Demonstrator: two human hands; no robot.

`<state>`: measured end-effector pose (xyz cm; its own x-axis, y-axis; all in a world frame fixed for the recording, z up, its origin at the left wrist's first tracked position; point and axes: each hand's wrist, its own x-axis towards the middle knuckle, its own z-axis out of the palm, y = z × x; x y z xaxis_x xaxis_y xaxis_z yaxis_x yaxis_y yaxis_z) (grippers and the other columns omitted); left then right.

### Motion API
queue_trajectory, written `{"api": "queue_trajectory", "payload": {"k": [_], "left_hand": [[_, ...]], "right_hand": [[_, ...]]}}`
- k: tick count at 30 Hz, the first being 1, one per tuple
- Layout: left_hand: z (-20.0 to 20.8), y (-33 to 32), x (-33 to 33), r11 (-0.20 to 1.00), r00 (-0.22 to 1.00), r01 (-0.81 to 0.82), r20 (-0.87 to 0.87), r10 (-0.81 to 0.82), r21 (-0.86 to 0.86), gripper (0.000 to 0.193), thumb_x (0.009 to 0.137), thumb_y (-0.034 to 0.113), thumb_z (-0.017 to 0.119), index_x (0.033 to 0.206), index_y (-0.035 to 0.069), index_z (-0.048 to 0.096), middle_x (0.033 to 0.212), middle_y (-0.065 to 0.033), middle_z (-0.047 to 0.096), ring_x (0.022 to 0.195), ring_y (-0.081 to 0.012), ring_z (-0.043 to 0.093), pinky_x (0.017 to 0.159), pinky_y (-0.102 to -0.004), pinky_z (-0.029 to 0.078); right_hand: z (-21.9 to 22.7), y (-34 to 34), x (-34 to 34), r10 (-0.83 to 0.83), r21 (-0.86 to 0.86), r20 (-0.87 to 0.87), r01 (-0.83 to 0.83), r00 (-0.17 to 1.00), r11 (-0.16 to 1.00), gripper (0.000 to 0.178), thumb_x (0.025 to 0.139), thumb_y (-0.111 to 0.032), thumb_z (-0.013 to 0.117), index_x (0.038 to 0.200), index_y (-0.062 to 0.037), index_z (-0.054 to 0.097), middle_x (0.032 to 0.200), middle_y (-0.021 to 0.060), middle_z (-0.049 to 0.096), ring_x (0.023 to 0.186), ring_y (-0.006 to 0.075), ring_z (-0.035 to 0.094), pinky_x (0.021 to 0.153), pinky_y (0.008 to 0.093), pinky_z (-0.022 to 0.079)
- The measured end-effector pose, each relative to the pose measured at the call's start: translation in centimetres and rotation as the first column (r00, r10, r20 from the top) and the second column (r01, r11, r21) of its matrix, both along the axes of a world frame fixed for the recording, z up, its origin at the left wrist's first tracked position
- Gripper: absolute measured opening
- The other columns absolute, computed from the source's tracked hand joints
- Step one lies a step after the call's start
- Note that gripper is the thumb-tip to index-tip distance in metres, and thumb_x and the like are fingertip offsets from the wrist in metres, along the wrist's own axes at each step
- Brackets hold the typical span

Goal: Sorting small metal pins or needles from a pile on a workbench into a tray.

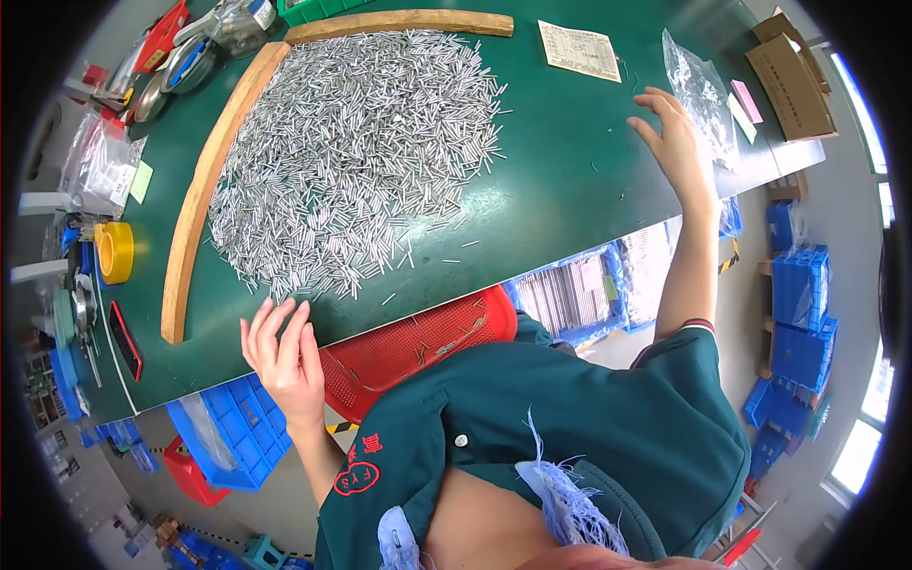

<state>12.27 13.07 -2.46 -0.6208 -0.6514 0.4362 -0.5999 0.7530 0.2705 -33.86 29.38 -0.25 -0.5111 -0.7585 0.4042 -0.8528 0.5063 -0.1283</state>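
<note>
A wide heap of small silvery metal pins (361, 152) covers the left half of the green tabletop (560, 152). My left hand (283, 356) is at the table's front edge, just below the heap, fingers spread and holding nothing. Over on the right, my right hand (673, 142) reaches across the table, thumb and fingers apart with nothing between them. It is nearest to a clear plastic bag (698, 90). Below the table edge, a red perforated basket (418, 347) holds a few loose pins.
Two wooden bars (214, 166) border the heap at left and back. A printed paper slip (579, 51) lies at the back, a cardboard box (793, 81) at the far right. Yellow tape (114, 253) and a phone-like red-edged object (125, 340) sit at left. Blue crates (237, 427) stand below.
</note>
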Motion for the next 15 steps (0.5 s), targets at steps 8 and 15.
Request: {"api": "queue_trajectory", "payload": {"k": [8,15], "left_hand": [[-0.2,-0.1,0.0,1.0,1.0,-0.009,0.0,0.009,-0.013,0.021,0.084,0.005,0.063,0.102,0.009,0.07,0.109,-0.0031,0.062,0.115,-0.0255,0.054,0.107,-0.049,0.03],[-0.1,0.4,0.7,1.0,1.0,-0.022,-0.012,0.022,-0.008,0.021,0.084,0.005,0.062,0.103,0.009,0.07,0.109,-0.0034,0.063,0.115,-0.0255,0.054,0.107,-0.0494,0.03]], "right_hand": [[-0.6,0.6,6.0,0.118,0.031,0.159,-0.125,0.98,0.992,0.046,0.079,-0.032,0.072,0.118,-0.0127,0.06,0.126,0.0113,0.052,0.116,0.0284,0.05,0.094,0.039,0.043],[-3.8,-0.9,3.2,0.071,-0.005,-0.132,-0.072,0.989,0.997,0.065,0.082,-0.046,0.066,0.137,-0.018,0.045,0.142,0.0156,0.038,0.136,0.0345,0.03,0.109,0.0542,0.024]]}}
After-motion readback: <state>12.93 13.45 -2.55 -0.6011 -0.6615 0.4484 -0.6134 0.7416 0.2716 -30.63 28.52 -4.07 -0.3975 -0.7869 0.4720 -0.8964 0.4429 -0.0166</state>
